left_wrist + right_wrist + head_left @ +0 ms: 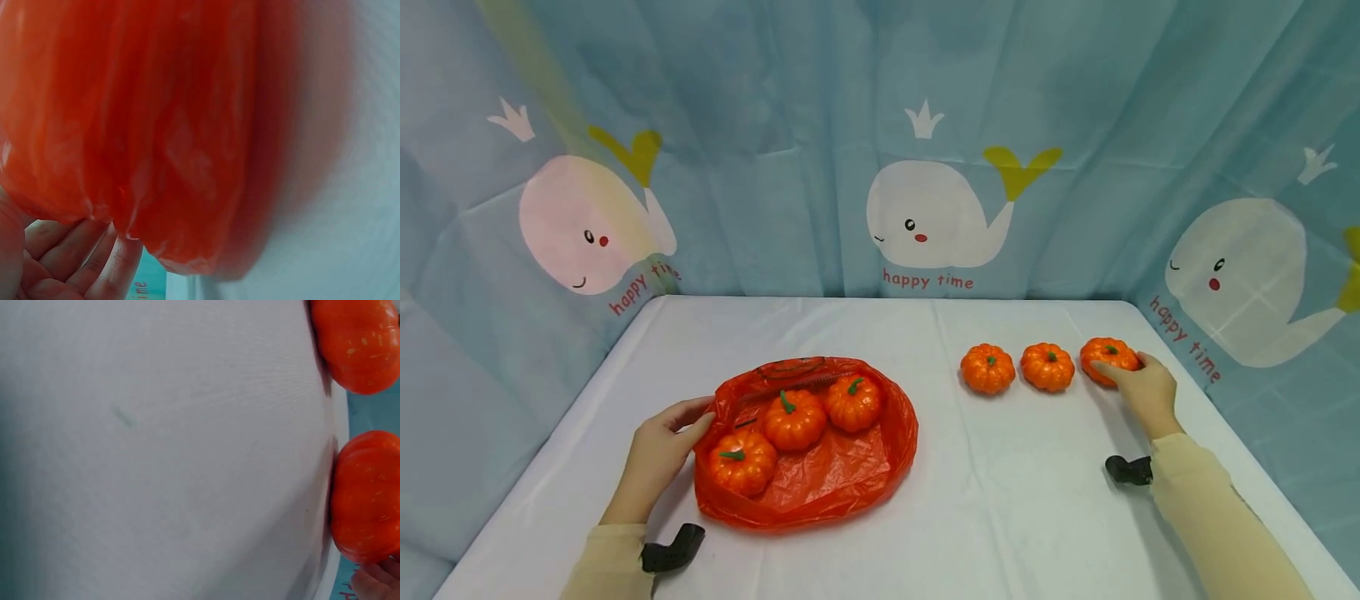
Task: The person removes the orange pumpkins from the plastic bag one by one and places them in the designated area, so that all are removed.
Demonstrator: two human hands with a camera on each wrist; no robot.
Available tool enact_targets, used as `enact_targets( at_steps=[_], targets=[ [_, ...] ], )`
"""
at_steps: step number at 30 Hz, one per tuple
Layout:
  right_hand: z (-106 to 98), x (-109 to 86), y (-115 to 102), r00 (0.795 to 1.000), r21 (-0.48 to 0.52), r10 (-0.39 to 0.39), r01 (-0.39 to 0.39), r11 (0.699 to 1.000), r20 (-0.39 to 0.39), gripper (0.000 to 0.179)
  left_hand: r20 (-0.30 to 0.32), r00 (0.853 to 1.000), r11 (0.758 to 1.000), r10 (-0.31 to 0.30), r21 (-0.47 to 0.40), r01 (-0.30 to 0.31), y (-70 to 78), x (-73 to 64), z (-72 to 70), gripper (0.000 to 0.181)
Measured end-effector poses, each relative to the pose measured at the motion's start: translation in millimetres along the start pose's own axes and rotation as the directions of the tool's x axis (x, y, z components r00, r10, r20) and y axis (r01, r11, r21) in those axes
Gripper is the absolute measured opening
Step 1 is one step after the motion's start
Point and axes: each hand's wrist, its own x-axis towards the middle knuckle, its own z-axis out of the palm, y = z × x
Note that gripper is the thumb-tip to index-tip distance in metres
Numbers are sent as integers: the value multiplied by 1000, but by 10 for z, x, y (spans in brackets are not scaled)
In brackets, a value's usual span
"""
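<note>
Pinched the red plastic bag (842,471) by its rim with left hand (658,446); gripped the rightmost mini pumpkin (1107,353) with right hand (1150,397).

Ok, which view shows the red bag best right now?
The head view: the red bag shows nearly whole, its mouth open and three pumpkins inside. The left wrist view shows only part of its wrinkled outside, close up; the right wrist view shows none of it.

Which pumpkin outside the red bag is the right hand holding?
The rightmost pumpkin of the loose three: the right hand grips it, while the middle pumpkin and left pumpkin sit untouched.
</note>
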Motion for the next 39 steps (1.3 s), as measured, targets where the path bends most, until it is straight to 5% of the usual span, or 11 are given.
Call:
enact_targets(
  at_steps=[7,12,16,18,23,39],
  targets=[
    [-9,-164,-150,988,139,-50,71,988,-148,83,3,1000,1000,3,4,-3,-7,1,9,59],
    [78,-371,-359,938,193,-176,240,952,-299,73,2,1000,1000,6,8,-6,0,-2,5,59],
    [186,-566,-528,889,183,-303,380,907,-344,69,4,1000,1000,7,8,-7,1,-5,4,59],
    [250,-652,-610,874,188,-354,430,883,-334,67,2,1000,1000,9,11,-9,-1,-5,3,58],
    [454,-809,-760,872,266,-427,482,834,-240,63,-4,1000,1000,11,12,-11,-1,-4,8,57],
    [1016,-1370,-1115,803,397,-593,528,751,55,59,2,1000,1000,-6,2,6,0,-3,16,59]
  ],
)
